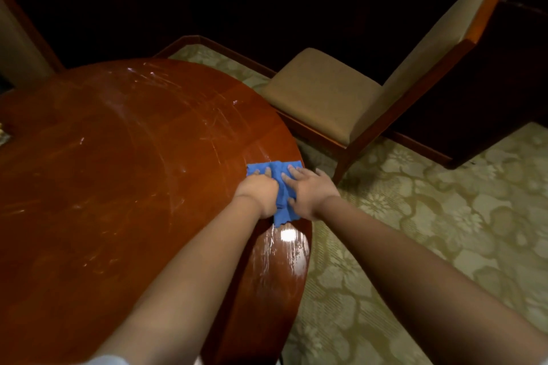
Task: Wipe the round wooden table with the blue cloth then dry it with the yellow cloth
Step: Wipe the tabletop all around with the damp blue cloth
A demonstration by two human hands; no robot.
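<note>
**Both hands on the blue cloth at the table's edge**

The blue cloth (274, 184) lies bunched on the round wooden table (118, 172), close to the rim nearest the chair (355, 104). The left hand (259, 191) presses on it with fingers curled into the fabric. The right hand (308, 191) rests on it flat, fingers spread apart. Wet streaks shine on the table beside the cloth.

The round wooden table (118, 172) is glossy, varnished red-brown, streaked with wet smears. On it, near its right edge, lies 1 soft blue cloth (278, 175) (matt, crumpled). Beyond that edge, the chair (341, 104) has matt tan fabric upholstery.
</note>
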